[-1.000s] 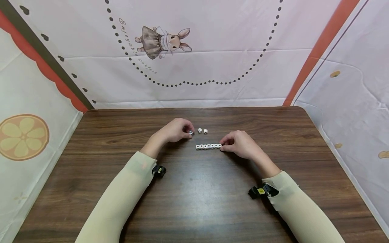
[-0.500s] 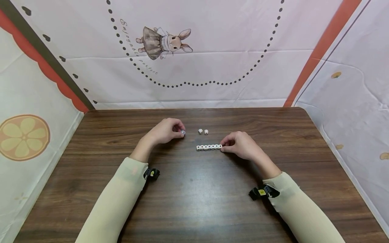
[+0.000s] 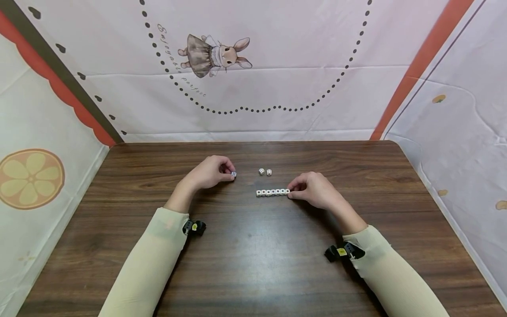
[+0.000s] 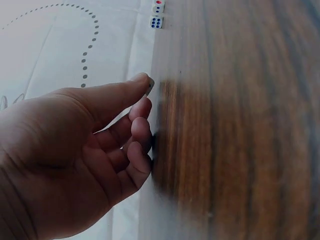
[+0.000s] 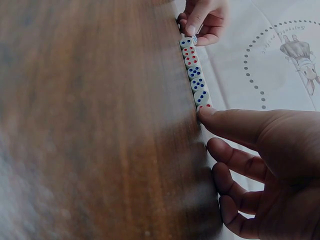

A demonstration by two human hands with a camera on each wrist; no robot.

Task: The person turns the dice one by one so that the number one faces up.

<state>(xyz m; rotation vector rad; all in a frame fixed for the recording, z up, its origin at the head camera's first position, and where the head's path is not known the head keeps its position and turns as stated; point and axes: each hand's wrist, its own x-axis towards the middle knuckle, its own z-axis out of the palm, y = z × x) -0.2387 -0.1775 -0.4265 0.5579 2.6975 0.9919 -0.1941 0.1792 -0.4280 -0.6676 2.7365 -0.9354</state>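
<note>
In the head view my left hand [image 3: 210, 172] pinches one white die [image 3: 233, 174] between thumb and fingers. Its thumb [image 4: 125, 92] covers most of that die in the left wrist view. Several white dice form a straight row [image 3: 273, 192] on the table, sides touching. My right hand [image 3: 314, 189] pinches the row's right end die [image 3: 288, 192]; the right wrist view shows the thumb [image 5: 220, 120] over it, with only a little red-dotted surface visible. Two loose dice, a tilted one [image 3: 261, 171] and a straighter one [image 3: 269, 172], lie behind the row.
The brown wood-grain table [image 3: 245, 264] extends around both hands. A pale printed cloth [image 3: 293, 39] with a rabbit picture [image 3: 214, 55] hangs behind its far edge, and similar cloth stands at both sides. A black wrist camera [image 3: 194, 227] sits on the left sleeve.
My left hand has moved left with its die, away from the two loose dice. The right hand stays at the row's right end, and the row has kept its place.
</note>
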